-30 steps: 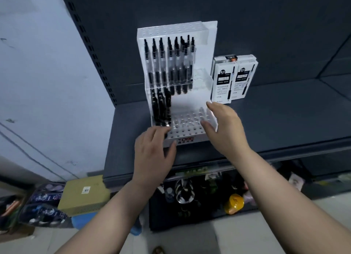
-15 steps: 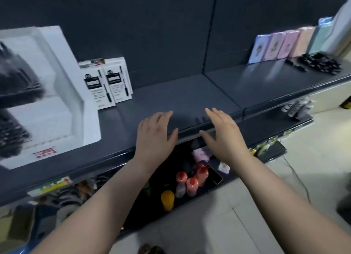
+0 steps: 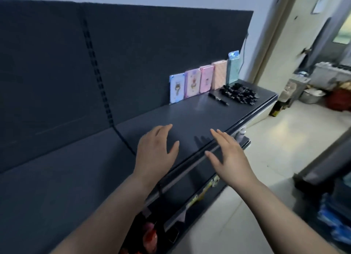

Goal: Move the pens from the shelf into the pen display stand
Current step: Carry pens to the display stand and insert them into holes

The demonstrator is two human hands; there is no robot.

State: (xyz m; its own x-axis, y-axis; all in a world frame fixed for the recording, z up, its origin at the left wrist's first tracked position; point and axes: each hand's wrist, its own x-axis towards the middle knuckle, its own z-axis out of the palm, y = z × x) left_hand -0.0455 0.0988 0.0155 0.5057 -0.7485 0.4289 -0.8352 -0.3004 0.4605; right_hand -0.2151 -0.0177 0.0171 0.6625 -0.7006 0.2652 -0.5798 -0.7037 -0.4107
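Back panel (image 3: 57,73): I see dark board rising behind the shelf, with a slotted upright (image 3: 96,73) running down it.
Shelf (image 3: 190,117): dark and flat, stretching away to my right.
Left hand (image 3: 155,151): palm down over the shelf, fingers relaxed and spread, holding nothing.
Right hand (image 3: 231,157): palm down above the shelf's front edge, fingers straight and fanned wide, holding nothing (whether either palm touches the surface, I cannot tell).
Booklets (image 3: 201,83): a row of pastel covers standing against the back panel.
Pens (image 3: 238,93): a black heap at the shelf's far right end, just before the booklets, well apart from both hands.
Loose pens (image 3: 218,99): two lying just left of that heap.
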